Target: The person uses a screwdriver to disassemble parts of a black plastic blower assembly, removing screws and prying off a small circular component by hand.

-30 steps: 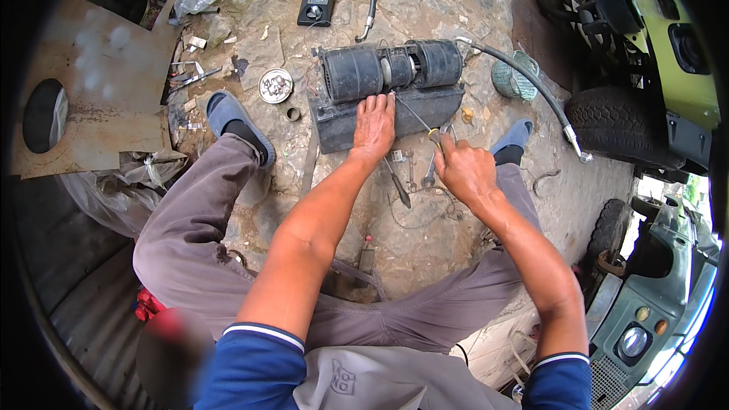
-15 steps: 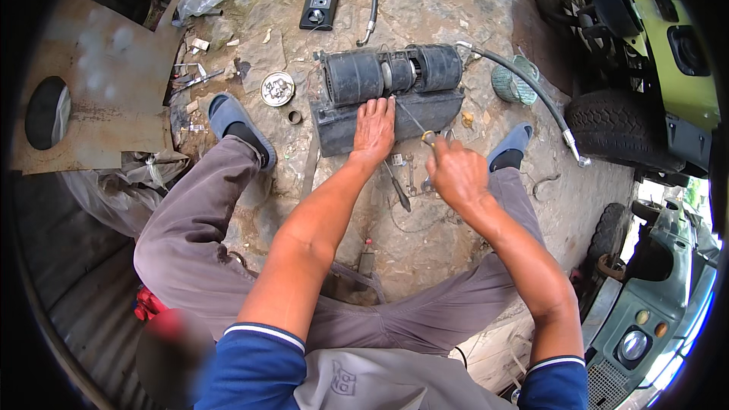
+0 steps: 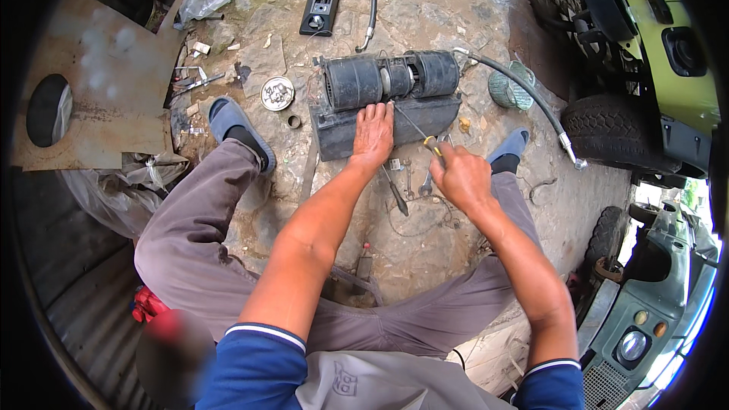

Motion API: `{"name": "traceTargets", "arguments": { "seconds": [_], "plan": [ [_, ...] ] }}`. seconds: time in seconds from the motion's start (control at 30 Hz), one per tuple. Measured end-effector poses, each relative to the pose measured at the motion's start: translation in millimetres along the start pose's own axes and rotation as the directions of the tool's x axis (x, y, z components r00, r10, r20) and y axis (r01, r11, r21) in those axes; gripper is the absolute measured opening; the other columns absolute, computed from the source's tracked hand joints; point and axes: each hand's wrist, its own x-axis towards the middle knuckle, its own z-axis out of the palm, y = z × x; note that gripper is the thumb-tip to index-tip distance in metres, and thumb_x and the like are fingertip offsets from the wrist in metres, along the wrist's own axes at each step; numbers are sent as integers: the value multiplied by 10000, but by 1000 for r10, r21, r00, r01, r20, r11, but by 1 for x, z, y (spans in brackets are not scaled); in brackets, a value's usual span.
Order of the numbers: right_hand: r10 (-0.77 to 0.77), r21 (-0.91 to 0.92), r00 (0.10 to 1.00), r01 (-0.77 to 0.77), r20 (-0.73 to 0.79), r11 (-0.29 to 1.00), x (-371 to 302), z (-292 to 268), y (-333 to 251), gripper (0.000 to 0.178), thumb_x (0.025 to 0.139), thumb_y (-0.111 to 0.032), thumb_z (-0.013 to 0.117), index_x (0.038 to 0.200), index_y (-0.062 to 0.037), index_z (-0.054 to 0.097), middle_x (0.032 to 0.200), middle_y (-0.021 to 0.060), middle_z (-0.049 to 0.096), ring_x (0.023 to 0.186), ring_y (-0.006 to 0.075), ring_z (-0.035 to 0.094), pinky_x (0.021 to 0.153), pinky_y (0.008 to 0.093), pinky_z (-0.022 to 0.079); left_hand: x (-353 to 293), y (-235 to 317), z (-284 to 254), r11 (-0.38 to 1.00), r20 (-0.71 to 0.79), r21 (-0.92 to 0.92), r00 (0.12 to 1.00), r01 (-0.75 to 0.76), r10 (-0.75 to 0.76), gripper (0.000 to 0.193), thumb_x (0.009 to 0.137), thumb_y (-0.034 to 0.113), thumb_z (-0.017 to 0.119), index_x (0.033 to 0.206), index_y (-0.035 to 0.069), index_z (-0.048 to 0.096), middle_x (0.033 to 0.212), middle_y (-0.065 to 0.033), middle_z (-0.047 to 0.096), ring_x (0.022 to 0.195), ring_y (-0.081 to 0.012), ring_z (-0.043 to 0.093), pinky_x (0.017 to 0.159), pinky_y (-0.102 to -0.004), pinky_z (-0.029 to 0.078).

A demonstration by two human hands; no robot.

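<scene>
Both bare arms reach forward between the bent knees, the left hand point(image 3: 373, 130) lying flat with its fingers spread and the right hand point(image 3: 461, 178) curled tight in a fist.

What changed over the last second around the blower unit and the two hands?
The right hand drew slightly back toward the person, still gripping the screwdriver, whose shaft angles up to the middle of the black blower unit. The left hand stayed flat on the unit's front panel. The hose, the loose tools on the ground and both feet kept their places.
</scene>
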Motion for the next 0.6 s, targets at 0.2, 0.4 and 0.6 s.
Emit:
{"name": "traceTargets", "arguments": {
  "seconds": [0.2, 0.4, 0.6],
  "plan": [
    [378, 741, 926, -251, -4, 622, -4, 8, -3, 416, 932, -323, 760, 1226, -46, 658, 1043, 239, 712, 790, 356, 714, 721, 463, 576, 2, 2, -2, 1000, 2, -7, 1000, 17, -17, 586, 844, 36, 561, 1429, 0, 557, 1151, -138, 566, 1139, -313, 521, 1017, -431, 408],
    [414, 568, 907, -299, -81, 767, -9, 51, 15, 418, 1008, -394, 655, 1123, 8, 679, 900, 303, 695, 748, 428, 671, 718, 534, 532, 2, 5, -7, 1000, -27, -19, 1000, -2, 1, 576, 843, 34, 552, 1417, -11, 563, 1154, -141, 567, 1136, -319, 520, 1012, -438, 412],
    [28, 177, 939, 35, -343, 984, -21, 5, -20, 366, 986, -374, 657, 1101, -28, 678, 868, 318, 690, 897, 476, 677, 806, 540, 511, 1, 3, -8, 1000, -3, -9, 1000, 0, 0, 585, 826, 31, 564, 1409, -18, 568, 1138, -145, 567, 1135, -321, 519, 1013, -437, 414]
  ]
}}
